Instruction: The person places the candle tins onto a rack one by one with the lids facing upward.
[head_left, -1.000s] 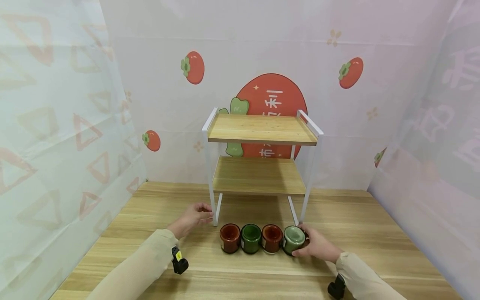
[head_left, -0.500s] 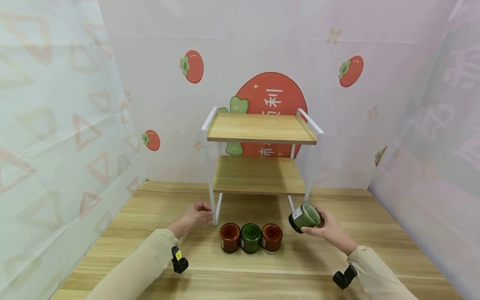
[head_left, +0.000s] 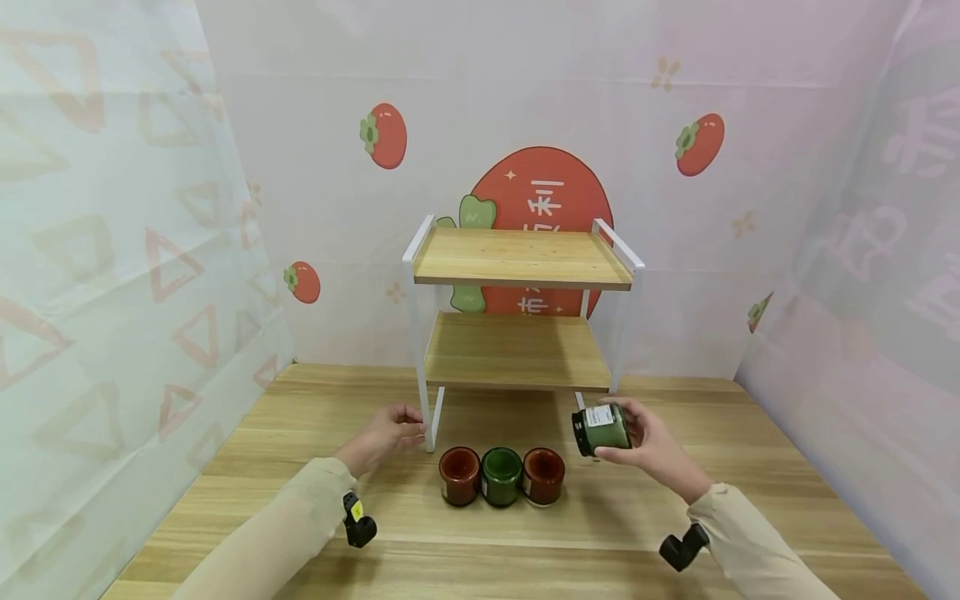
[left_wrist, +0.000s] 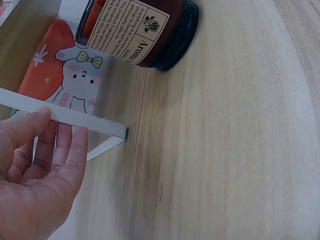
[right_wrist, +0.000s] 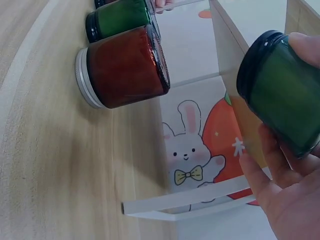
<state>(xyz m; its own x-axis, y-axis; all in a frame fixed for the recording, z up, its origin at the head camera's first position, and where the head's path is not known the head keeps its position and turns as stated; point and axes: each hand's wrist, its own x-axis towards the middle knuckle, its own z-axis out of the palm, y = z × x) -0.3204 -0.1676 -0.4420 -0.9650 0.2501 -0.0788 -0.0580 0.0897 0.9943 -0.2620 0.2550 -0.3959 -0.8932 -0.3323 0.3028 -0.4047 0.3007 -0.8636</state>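
My right hand [head_left: 658, 450] holds a green glass candle jar [head_left: 609, 432] in the air by the shelf's right front leg. The jar lies tipped on its side, black lid to the left and white label showing. In the right wrist view, fingers and thumb span the green glass [right_wrist: 287, 95]. My left hand [head_left: 384, 437] grips the white left front leg [left_wrist: 85, 119] of the shelf near its foot, thumb against the bar. Between the hands, an amber jar [head_left: 460, 478], a green jar [head_left: 502, 478] and another amber jar [head_left: 543, 478] stand in a row, lids down.
The wooden shelf rack has a top board [head_left: 523, 257] with white side rails and a lower board [head_left: 517, 352]. It stands on the wood-grain table [head_left: 450, 558]. Printed cloth [head_left: 315, 167] hangs behind and at both sides.
The right hand has lifted the green candle jar from the row's right end, carried it up and tipped it over, turning its label upward. The left hand has stayed at the shelf leg.
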